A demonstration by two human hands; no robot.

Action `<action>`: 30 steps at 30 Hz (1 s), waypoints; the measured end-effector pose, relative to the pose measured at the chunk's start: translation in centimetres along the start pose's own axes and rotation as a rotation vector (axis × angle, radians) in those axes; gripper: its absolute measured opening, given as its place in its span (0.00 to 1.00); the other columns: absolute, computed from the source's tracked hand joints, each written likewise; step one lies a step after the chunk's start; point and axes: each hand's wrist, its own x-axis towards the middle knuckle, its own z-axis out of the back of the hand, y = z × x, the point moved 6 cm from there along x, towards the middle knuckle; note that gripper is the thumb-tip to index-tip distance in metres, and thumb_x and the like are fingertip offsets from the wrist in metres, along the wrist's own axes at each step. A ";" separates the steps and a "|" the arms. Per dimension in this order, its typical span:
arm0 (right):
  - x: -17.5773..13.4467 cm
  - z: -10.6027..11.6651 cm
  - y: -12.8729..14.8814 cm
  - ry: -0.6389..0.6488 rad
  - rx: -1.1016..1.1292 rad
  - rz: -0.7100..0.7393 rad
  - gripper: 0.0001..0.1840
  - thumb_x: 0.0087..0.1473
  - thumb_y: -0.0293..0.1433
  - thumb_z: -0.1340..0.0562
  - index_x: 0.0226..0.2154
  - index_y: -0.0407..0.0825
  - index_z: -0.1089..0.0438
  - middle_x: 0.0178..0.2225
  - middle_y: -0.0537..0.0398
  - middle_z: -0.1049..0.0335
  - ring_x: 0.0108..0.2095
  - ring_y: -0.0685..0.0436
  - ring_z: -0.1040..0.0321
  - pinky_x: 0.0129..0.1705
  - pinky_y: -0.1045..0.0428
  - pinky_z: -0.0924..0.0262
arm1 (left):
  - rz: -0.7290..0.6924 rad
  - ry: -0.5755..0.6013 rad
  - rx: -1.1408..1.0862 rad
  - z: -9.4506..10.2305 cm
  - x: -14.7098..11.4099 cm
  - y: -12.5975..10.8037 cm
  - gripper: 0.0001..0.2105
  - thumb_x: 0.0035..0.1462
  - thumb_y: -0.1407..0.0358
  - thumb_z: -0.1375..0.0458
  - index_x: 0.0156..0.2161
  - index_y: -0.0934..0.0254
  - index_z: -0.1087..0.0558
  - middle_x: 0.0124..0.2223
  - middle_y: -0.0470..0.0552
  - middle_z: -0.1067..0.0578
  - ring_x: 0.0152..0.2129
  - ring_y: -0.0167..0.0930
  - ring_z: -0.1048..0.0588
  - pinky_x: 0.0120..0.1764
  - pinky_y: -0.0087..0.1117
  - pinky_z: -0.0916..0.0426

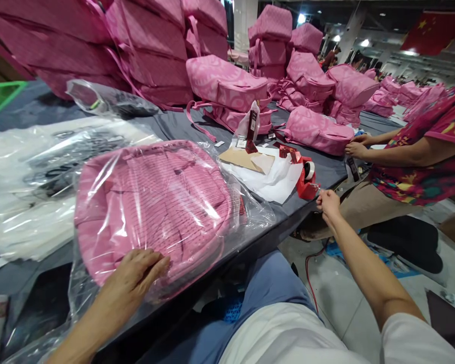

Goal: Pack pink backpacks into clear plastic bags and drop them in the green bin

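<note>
A pink backpack (pixel 155 197) lies flat on the table inside a clear plastic bag (pixel 250 207). My left hand (pixel 136 275) rests on the near edge of the bagged backpack, fingers stretched over the plastic and gripping nothing. Off to the right, a red tape dispenser (pixel 306 188) with a roll of tape (pixel 309 170) stands at the table's edge. Just beside its cutting end, my right hand (pixel 329 203) is closed in a pinch on a short, shiny strip of clear tape (pixel 315 187).
White printed plastic bags (pixel 34 172) are spread at the left. Stacked pink backpacks (pixel 147 45) line the back. Cardboard (pixel 246 157) lies over white paper (pixel 284 184). A dark phone-like slab (pixel 41 298) is near left. A co-worker's hands (pixel 358 146) touch another backpack (pixel 314 129).
</note>
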 end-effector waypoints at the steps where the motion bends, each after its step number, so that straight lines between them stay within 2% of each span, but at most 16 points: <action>1: -0.7 -0.6 -0.7 0.048 0.046 -0.047 0.23 0.58 0.38 0.32 0.23 0.53 0.47 0.16 0.68 0.50 0.17 0.54 0.55 0.15 0.60 0.63 | -0.001 0.007 0.002 0.0 0.0 -0.1 0.33 0.54 0.28 0.51 0.24 0.55 0.25 0.26 0.49 0.25 0.28 0.38 0.30 0.33 0.37 0.34; 4: -3.2 -4.2 -1.3 0.247 0.108 -0.155 0.25 0.60 0.36 0.33 0.23 0.52 0.50 0.16 0.70 0.57 0.16 0.56 0.63 0.14 0.62 0.66 | 0.014 0.043 0.023 0.1 -0.2 -1.1 0.31 0.60 0.33 0.53 0.27 0.56 0.27 0.28 0.48 0.25 0.30 0.38 0.31 0.36 0.38 0.35; 6: -5.9 -7.6 -0.4 0.450 0.176 -0.206 0.23 0.62 0.36 0.34 0.24 0.52 0.48 0.17 0.70 0.58 0.17 0.56 0.67 0.14 0.62 0.68 | 0.033 0.079 0.037 0.1 -0.4 -2.1 0.28 0.63 0.38 0.55 0.26 0.57 0.30 0.28 0.49 0.27 0.31 0.38 0.32 0.39 0.39 0.36; 9: -11.8 -13.6 3.0 0.972 0.254 -0.178 0.20 0.63 0.43 0.36 0.28 0.52 0.43 0.19 0.70 0.58 0.18 0.55 0.68 0.15 0.60 0.68 | 0.052 0.094 0.039 0.0 -0.3 -3.1 0.24 0.66 0.46 0.56 0.25 0.59 0.34 0.28 0.50 0.30 0.33 0.38 0.33 0.41 0.41 0.37; 10: -14.0 -15.6 4.4 1.180 0.210 -0.112 0.20 0.63 0.44 0.36 0.29 0.52 0.42 0.20 0.69 0.56 0.18 0.54 0.65 0.17 0.59 0.65 | 0.058 0.091 0.042 0.0 -0.2 -3.2 0.22 0.66 0.49 0.55 0.25 0.59 0.35 0.28 0.51 0.30 0.33 0.38 0.33 0.42 0.42 0.38; 12: -18.2 -19.2 6.7 1.546 -0.029 0.138 0.19 0.64 0.45 0.36 0.30 0.50 0.38 0.21 0.66 0.49 0.21 0.54 0.58 0.21 0.57 0.58 | 0.067 0.089 0.051 -0.1 0.0 -3.1 0.20 0.67 0.53 0.54 0.26 0.59 0.35 0.29 0.50 0.30 0.34 0.38 0.34 0.43 0.42 0.39; 13: -19.9 -20.9 7.6 1.681 -0.187 0.308 0.19 0.64 0.45 0.37 0.30 0.49 0.36 0.22 0.65 0.46 0.22 0.53 0.54 0.24 0.56 0.56 | 0.069 0.088 0.058 -0.1 0.0 -3.0 0.19 0.67 0.55 0.54 0.26 0.60 0.35 0.30 0.50 0.30 0.35 0.37 0.34 0.43 0.41 0.39; 15: -22.6 -24.1 8.3 1.844 -0.505 0.667 0.18 0.66 0.43 0.40 0.30 0.48 0.34 0.24 0.62 0.41 0.25 0.52 0.49 0.29 0.54 0.55 | 0.064 0.078 0.070 -0.2 0.0 -2.8 0.18 0.68 0.57 0.53 0.27 0.60 0.35 0.31 0.50 0.30 0.35 0.36 0.34 0.44 0.41 0.39; 16: -23.4 -25.5 8.3 1.873 -0.661 0.826 0.17 0.67 0.41 0.40 0.29 0.48 0.33 0.24 0.61 0.39 0.26 0.51 0.47 0.30 0.53 0.56 | 0.058 0.073 0.076 -0.3 0.0 -2.7 0.18 0.69 0.58 0.53 0.28 0.60 0.34 0.31 0.49 0.30 0.35 0.36 0.34 0.44 0.40 0.39; 18: -24.3 -28.1 7.6 1.843 -0.969 1.070 0.14 0.66 0.37 0.40 0.29 0.49 0.32 0.25 0.59 0.35 0.26 0.50 0.43 0.30 0.52 0.59 | 0.040 0.065 0.086 -0.4 -0.1 -2.6 0.18 0.70 0.60 0.53 0.28 0.61 0.34 0.30 0.49 0.31 0.35 0.36 0.34 0.44 0.40 0.38; 20: -24.4 -30.0 6.7 1.737 -1.239 1.198 0.11 0.64 0.36 0.37 0.30 0.50 0.29 0.26 0.55 0.29 0.28 0.47 0.38 0.30 0.51 0.60 | 0.025 0.059 0.087 -0.5 -0.1 -2.5 0.17 0.70 0.61 0.53 0.28 0.61 0.34 0.30 0.49 0.31 0.35 0.36 0.34 0.43 0.41 0.38; 22: -23.5 -31.4 6.3 1.588 -1.417 1.202 0.11 0.60 0.40 0.33 0.33 0.50 0.27 0.29 0.52 0.25 0.30 0.45 0.33 0.30 0.51 0.60 | 0.012 0.056 0.079 -0.6 -0.2 -2.3 0.17 0.71 0.61 0.53 0.28 0.61 0.34 0.31 0.50 0.31 0.36 0.36 0.34 0.43 0.41 0.38; 24: -21.7 -32.0 6.4 1.419 -1.517 1.110 0.18 0.53 0.46 0.28 0.36 0.50 0.26 0.33 0.49 0.22 0.33 0.42 0.30 0.29 0.51 0.58 | 0.003 0.053 0.071 -0.6 -0.4 -2.0 0.17 0.71 0.61 0.53 0.28 0.61 0.34 0.31 0.50 0.31 0.36 0.36 0.34 0.43 0.40 0.38; 26: -19.7 -31.6 6.9 1.245 -1.554 0.999 0.22 0.49 0.48 0.26 0.37 0.49 0.26 0.33 0.48 0.22 0.34 0.40 0.29 0.29 0.51 0.56 | -0.006 0.044 0.069 -0.7 -0.4 -1.8 0.17 0.71 0.61 0.53 0.28 0.61 0.34 0.32 0.50 0.31 0.35 0.36 0.34 0.43 0.40 0.38; 28: -18.8 -30.3 7.3 1.132 -1.484 0.950 0.18 0.53 0.46 0.28 0.35 0.49 0.27 0.30 0.51 0.24 0.32 0.42 0.30 0.29 0.52 0.57 | -0.013 0.033 0.072 -0.8 -0.3 -1.6 0.18 0.71 0.60 0.53 0.29 0.61 0.34 0.32 0.50 0.30 0.35 0.36 0.34 0.42 0.40 0.37; 30: -19.7 -28.6 7.0 1.149 -1.307 0.969 0.15 0.59 0.44 0.32 0.33 0.50 0.29 0.28 0.54 0.26 0.29 0.45 0.32 0.30 0.52 0.57 | -0.018 0.028 0.083 -0.9 -0.2 -1.7 0.18 0.72 0.60 0.53 0.29 0.61 0.33 0.32 0.50 0.30 0.35 0.36 0.34 0.42 0.40 0.37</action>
